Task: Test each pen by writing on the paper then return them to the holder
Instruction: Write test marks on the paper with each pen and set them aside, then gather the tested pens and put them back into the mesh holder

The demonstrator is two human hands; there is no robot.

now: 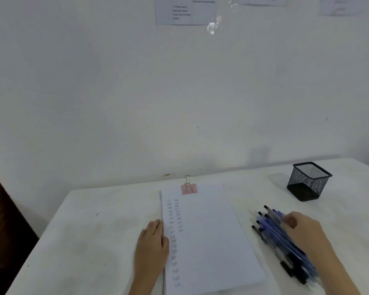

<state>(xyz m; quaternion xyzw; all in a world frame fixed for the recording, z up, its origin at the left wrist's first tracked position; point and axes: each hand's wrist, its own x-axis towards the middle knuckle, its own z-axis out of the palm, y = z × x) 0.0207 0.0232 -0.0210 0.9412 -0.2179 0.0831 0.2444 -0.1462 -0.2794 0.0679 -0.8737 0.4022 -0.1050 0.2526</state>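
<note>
Left hand [151, 245] lies flat, fingers straight, pressing the paper's [207, 231] left edge beside two columns of test marks. Right hand [303, 233] is down on the loose pile of pens [271, 222], right of the sheet; too blurred to tell if it has one pinched. Best to single out one pen cleanly and keep that sheet pinned. Beyond, the mesh holder [307, 182] stands empty on the table [94, 231].

White wall [115, 81] with taped notices [185, 11] — white table [94, 231] pushed against it.
</note>
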